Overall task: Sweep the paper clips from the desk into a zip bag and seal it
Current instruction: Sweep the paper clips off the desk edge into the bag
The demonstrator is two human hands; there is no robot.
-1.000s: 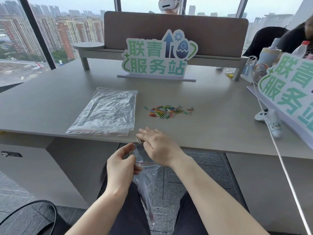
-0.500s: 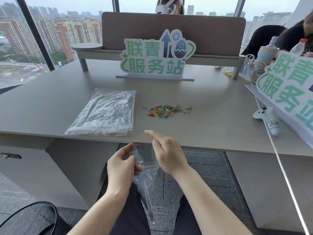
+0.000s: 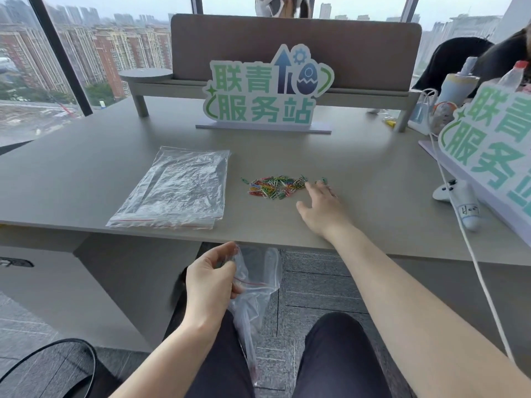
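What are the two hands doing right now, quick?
Left hand: closed, pinching the zip bag below the desk edge.
Right hand: open, empty, beside the paper clips.

The right hand (image 3: 321, 211) has left the mouth of the clear plastic zip bag with the red seal line (image 3: 255, 282), where a second ago it was pinching something small at the desk's front edge. It now lies out over the grey desk top (image 3: 373, 173), palm down, fingers spread, their tips at the right end of the heap of coloured paper clips (image 3: 275, 187) (whether they touch the clips is hard to tell). The bag's mouth now gapes wider below the desk edge, and the camera view has tipped slightly downward.
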